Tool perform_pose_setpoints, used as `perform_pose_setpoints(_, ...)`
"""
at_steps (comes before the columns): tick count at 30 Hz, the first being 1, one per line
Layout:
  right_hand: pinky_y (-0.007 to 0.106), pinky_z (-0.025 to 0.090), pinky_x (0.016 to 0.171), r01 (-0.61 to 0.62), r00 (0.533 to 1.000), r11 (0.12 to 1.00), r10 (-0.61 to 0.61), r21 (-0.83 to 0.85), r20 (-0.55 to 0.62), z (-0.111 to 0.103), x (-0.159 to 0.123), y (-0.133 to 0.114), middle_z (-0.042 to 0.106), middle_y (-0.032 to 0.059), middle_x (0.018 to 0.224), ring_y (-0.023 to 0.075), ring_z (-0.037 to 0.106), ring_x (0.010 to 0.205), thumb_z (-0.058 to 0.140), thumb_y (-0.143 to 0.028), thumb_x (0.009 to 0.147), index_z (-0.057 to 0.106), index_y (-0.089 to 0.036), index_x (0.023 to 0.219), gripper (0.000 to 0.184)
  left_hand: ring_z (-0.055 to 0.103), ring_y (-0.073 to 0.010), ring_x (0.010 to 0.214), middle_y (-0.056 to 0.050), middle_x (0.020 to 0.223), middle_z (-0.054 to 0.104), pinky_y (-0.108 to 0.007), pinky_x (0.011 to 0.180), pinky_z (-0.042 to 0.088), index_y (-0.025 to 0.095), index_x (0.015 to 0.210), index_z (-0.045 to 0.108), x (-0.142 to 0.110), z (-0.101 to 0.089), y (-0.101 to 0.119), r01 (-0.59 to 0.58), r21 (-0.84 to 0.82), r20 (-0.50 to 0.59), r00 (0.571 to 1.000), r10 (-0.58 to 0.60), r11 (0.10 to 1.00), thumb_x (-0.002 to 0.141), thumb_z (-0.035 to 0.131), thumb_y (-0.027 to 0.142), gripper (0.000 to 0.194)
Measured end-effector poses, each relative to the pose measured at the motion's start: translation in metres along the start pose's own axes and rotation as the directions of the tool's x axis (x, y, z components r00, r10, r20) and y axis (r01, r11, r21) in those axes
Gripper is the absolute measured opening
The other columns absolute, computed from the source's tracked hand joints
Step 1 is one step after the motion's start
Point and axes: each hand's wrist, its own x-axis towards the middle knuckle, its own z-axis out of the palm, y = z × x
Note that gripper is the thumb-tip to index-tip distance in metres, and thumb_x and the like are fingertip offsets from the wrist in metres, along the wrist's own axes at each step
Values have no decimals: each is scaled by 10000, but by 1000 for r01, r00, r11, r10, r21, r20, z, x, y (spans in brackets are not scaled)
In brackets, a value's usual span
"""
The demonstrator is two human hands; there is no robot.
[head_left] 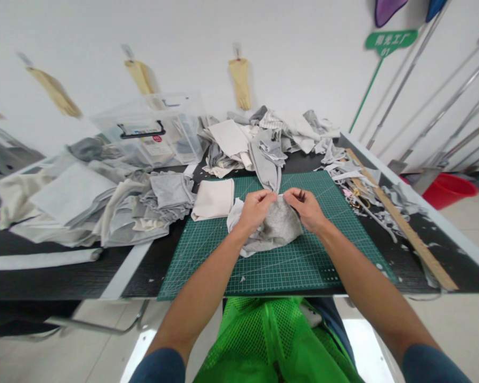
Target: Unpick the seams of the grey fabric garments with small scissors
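My left hand [256,208] and my right hand [305,207] both pinch the top edge of a grey fleecy cloth piece [275,227] that lies bunched on the green cutting mat [263,266]. The fingers of both hands are closed on the cloth. A small dark object shows between my right fingers, too small to name. A folded cream cloth [213,198] rests on the mat's far left corner. A long grey strip [265,165] hangs down onto the mat just beyond my hands.
Heaps of grey and white fabric [104,202] cover the table's left side and back [263,135]. A clear plastic box [149,130] stands behind them. A wooden ruler [403,229] and scraps lie at the right. A red tub [447,189] sits on the floor.
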Motion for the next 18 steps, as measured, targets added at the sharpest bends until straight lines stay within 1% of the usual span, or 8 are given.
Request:
perform_pose_setpoints(3,257,337,580,23,999,999,-24,31,35,1,-1,-2,595,-7,737,118,466,636,756,-561,836,707,-197,920,377,443,-117,621,21,615,536,-258,591,325,160,636,628,-1,-1,2,16,21,-2,1000,-16,1000,850,644,413,331)
perform_pose_setpoints(5,264,362,604,35,999,999,-35,24,35,2,-1,-3,630,3,771,130,498,665,789,-545,808,717,-207,957,377,409,-110,602,27,593,498,-259,575,297,160,624,612,-1,-1,4,24,45,1,1000,-24,999,855,640,433,359)
perform_pose_setpoints(7,266,359,607,47,999,999,-47,0,16,2,-1,-3,626,1,756,130,495,664,811,-529,788,719,-204,926,365,373,-104,588,34,570,450,-260,563,272,161,599,582,-1,0,5,24,61,6,1000,-24,998,857,640,447,389)
perform_pose_setpoints(10,264,303,567,36,999,999,-36,-17,-14,2,-1,-1,551,-22,670,110,423,603,782,-538,814,704,-188,832,359,357,-101,586,39,566,422,-259,561,266,165,591,556,-1,0,4,24,35,10,1000,-24,999,857,641,448,398)
perform_pose_setpoints(12,266,273,545,9,1000,1000,-9,-7,-15,1,-1,-1,515,-30,639,103,389,577,764,-551,825,689,-181,793,379,370,-101,590,39,578,439,-257,566,276,164,611,574,-1,1,3,29,4,8,1000,-29,1000,855,643,437,372)
perform_pose_setpoints(18,265,236,512,-65,998,996,64,63,5,1,-2,-3,485,-40,616,93,366,548,784,-550,806,652,-177,753,400,447,-110,624,25,642,554,-247,592,336,158,704,674,-1,0,1,51,-64,39,998,-48,997,813,686,413,277)
